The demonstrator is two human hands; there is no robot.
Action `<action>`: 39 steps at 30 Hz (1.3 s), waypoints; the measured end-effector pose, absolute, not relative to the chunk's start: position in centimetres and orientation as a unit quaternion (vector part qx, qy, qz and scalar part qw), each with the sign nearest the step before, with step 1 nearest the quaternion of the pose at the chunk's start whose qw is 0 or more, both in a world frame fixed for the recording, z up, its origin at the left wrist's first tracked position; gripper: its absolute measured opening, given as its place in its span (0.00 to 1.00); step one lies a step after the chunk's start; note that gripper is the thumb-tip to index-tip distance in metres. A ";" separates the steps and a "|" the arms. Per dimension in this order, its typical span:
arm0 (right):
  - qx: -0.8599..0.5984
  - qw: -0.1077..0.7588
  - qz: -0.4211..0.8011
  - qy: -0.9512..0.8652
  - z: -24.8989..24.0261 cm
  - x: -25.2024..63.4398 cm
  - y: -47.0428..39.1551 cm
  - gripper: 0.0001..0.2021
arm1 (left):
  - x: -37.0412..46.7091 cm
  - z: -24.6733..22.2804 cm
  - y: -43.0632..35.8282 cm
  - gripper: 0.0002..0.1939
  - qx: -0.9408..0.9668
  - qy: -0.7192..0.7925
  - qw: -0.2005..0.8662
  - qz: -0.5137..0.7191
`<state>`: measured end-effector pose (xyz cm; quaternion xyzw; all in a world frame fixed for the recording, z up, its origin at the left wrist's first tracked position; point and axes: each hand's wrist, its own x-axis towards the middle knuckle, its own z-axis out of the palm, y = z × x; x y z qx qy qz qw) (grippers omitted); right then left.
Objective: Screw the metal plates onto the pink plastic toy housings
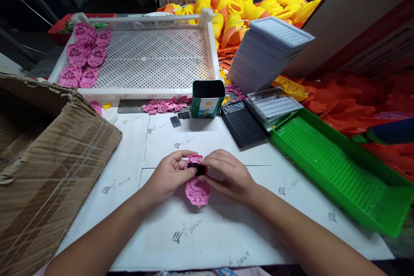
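Note:
Over the middle of the white table [168, 237], a pink plastic part [198, 192] with a scalloped edge and small pegs is held between both hands. A flat black piece [201, 170] lies across its upper half. My left hand [170, 175] grips the pink part from the left, its thumb pressed on the black piece. From the right, my right hand [230, 175] has its fingertips closed at the edge of the black piece. Two loose black pieces [175, 121] rest beyond the hands, beside a green tin [204, 110].
A cardboard box [61, 159] stands at left. Behind lies a white crate [142, 93] with pink parts [77, 54]. Small pink pieces [166, 105] lie before it. At right are a black tray [245, 125], a green tray [339, 172] and stacked white trays [261, 56].

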<state>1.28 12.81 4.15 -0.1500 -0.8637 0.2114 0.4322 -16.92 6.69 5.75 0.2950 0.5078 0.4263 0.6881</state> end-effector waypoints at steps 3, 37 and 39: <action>-0.150 0.432 0.217 -0.862 4.0 1.3 12.8 0.16 | -16.9 5.7 6.7 0.23 0.298 0.506 0.688 0.426; -0.131 0.424 0.180 -0.878 4.0 1.5 12.8 0.07 | -16.9 5.7 6.7 0.28 0.280 0.487 0.704 0.434; -0.120 0.423 0.165 -0.883 4.0 1.6 12.9 0.08 | -16.8 5.8 6.7 0.29 0.272 0.485 0.707 0.437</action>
